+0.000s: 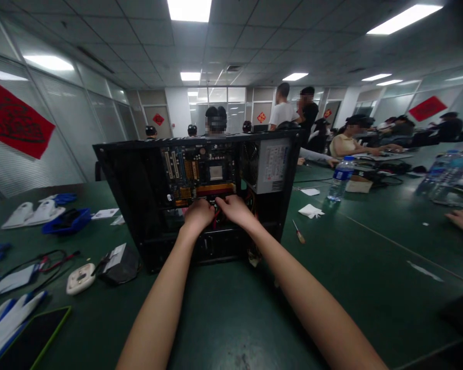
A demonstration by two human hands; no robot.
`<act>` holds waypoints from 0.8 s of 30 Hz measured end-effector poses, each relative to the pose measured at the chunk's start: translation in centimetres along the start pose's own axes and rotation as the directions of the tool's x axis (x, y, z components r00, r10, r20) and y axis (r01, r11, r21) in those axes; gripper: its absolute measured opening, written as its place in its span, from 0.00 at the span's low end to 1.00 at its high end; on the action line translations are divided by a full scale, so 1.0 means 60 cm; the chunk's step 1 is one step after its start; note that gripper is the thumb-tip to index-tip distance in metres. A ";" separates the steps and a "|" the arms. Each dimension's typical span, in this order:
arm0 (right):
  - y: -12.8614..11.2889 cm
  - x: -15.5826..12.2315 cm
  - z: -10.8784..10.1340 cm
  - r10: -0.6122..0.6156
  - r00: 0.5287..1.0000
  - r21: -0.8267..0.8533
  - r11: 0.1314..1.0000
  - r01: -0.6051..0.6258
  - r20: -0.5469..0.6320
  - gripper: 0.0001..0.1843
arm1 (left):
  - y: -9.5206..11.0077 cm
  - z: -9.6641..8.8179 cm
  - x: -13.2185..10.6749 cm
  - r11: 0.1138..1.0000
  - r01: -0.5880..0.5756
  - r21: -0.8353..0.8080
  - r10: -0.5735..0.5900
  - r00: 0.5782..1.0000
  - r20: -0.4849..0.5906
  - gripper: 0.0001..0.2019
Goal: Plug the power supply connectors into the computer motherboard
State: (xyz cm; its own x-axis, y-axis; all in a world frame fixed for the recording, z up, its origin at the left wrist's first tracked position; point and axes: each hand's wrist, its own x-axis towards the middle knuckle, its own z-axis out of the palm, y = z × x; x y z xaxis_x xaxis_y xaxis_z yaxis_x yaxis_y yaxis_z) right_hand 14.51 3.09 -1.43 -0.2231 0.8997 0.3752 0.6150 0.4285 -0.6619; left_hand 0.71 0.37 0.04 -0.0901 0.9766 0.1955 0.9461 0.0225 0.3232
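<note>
Our left hand (198, 214) and right hand (236, 208) meet at red cables (216, 218) inside the computer case (131, 195) on the counter (343, 246); whether the fingers clasp we cannot tell, and tugging may strain motherboard (200, 172) connectors.

Head-worn camera looks forward and down, near computer case (128, 191).

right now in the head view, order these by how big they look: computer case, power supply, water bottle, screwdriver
1. computer case
2. power supply
3. water bottle
4. screwdriver
The bottle stands farther back than the rest, so it looks smaller than it would up close.
</note>
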 end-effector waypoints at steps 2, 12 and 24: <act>0.000 0.000 0.000 -0.001 1.000 -0.005 1.000 0.001 0.001 0.23 | 0.002 0.001 -0.001 1.000 -0.005 0.005 0.005 1.000 0.002 0.16; -0.006 -0.005 -0.004 0.000 1.000 -0.035 0.999 0.000 -0.008 0.22 | 0.016 -0.010 -0.014 0.996 0.047 0.075 -0.047 0.999 -0.002 0.16; -0.004 -0.005 0.000 -0.035 0.999 -0.039 0.999 0.034 -0.014 0.23 | 0.007 -0.002 -0.009 0.997 0.025 0.075 -0.025 1.000 -0.005 0.17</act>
State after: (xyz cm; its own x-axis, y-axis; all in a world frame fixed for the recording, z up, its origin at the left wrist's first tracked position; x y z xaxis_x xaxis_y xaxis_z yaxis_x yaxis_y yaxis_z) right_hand 14.45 2.74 -1.36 -0.2334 0.8831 0.4070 0.6361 0.4553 -0.6230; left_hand 1.13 -0.20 0.21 -0.1151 0.9746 0.1920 0.9641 0.0631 0.2579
